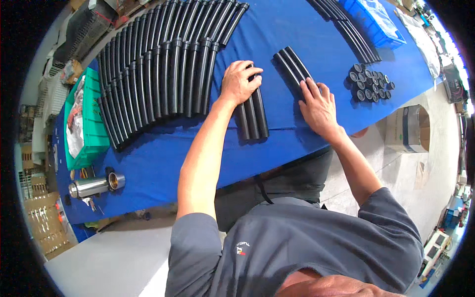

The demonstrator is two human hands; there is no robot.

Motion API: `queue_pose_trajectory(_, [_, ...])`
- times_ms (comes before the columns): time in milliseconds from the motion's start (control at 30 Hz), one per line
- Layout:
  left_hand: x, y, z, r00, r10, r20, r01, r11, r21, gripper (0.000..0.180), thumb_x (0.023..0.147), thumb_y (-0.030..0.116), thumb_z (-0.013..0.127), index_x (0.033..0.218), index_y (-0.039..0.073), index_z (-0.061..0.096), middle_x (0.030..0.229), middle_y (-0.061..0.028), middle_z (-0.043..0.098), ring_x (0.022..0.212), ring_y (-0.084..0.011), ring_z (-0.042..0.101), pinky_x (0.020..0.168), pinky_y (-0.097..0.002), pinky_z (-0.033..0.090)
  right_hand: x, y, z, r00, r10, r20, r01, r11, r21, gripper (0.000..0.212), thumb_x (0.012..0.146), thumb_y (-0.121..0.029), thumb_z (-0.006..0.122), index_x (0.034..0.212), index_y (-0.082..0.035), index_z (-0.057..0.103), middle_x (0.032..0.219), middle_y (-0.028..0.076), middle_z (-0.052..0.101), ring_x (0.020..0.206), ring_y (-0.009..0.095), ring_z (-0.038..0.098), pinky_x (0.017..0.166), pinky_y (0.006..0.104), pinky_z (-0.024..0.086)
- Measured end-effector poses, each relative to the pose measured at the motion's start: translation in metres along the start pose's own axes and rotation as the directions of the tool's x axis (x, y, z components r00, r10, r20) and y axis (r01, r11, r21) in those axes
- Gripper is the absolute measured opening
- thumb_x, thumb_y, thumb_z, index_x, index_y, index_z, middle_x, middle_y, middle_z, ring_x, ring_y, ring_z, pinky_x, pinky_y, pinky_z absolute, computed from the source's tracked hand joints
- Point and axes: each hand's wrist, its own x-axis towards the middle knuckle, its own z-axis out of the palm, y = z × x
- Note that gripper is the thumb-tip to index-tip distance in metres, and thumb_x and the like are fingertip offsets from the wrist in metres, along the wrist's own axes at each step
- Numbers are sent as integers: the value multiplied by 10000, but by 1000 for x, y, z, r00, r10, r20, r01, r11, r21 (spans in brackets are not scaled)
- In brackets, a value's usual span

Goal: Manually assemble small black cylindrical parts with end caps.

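Note:
On the blue cloth, a few black tubes [253,119] lie side by side with their near ends toward me. My left hand [240,81] curls over their far ends, which its fingers partly hide. To the right, another small bundle of black tubes [289,64] slants toward me. My right hand [319,105] rests on the near end of this bundle, fingers spread. Several small round black caps [368,84] stand in a cluster at the right. At the left, many black tubes with collared far ends [173,79] lie in two overlapping rows.
A green bin [94,119] holding wrapped items sits at the table's left edge. Nearer are a metal cylinder [91,187] and a metal cup [116,181]. More black tubes [349,32] and a blue crate [378,22] are at the far right. A cardboard box [413,128] stands on the floor.

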Motion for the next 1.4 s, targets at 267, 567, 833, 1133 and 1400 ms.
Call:
queue_pose_trajectory(267, [1, -2, 3, 1000, 1, 16, -1, 1000, 2, 303, 862, 347, 626, 1063, 165, 759, 1246, -133, 646, 1220, -311, 539, 1069, -431, 401, 1, 11, -17, 996, 57, 70, -75, 957, 281, 787, 853, -449, 700, 1501, -132, 386, 1508, 304, 318, 1334, 482, 382, 1107, 506, 345])
queue_pose_trajectory(567, [2, -8, 8, 999, -25, -22, 24, 999, -44, 401, 924, 299, 566, 1274, 121, 650, 1282, -115, 644, 1230, -294, 546, 1090, -417, 388, 6, -46, 10, 994, 59, 90, -91, 907, 411, 657, 880, -375, 682, 1434, -83, 484, 1444, 425, 311, 1307, 530, 416, 1096, 490, 372])
queue_pose_trajectory(833, [2, -6, 3, 997, -63, 34, 66, 995, -72, 414, 936, 278, 547, 1306, 106, 619, 1333, -108, 614, 1291, -314, 500, 1118, -427, 361, 9, -70, 5, 990, 8, 140, -68, 902, 425, 684, 917, -419, 625, 1443, -20, 448, 1440, 447, 293, 1337, 543, 374, 1114, 509, 340])
queue_pose_trajectory(1133, [-54, 40, -40, 993, -103, -53, 87, 967, -239, 688, 887, 449, 690, 1446, 107, 478, 1564, -260, 288, 1477, -418, 213, 1194, -473, 204, -22, -27, -14, 987, -57, 153, -66, 717, 693, 1048, 762, -498, 797, 1552, -82, 249, 1561, 373, 90, 1445, 501, 201, 1166, 493, 271])
queue_pose_trajectory(1400, [-124, 84, -61, 961, -70, 268, 67, 998, 24, 859, 749, 397, 809, 1486, 167, 433, 1594, -286, 149, 1461, -484, 182, 1173, -500, 273, -15, -46, -6, 951, -303, 60, 242, 851, 466, 963, 712, -485, 804, 1501, -124, 386, 1529, 368, 205, 1443, 502, 197, 1197, 528, 207])
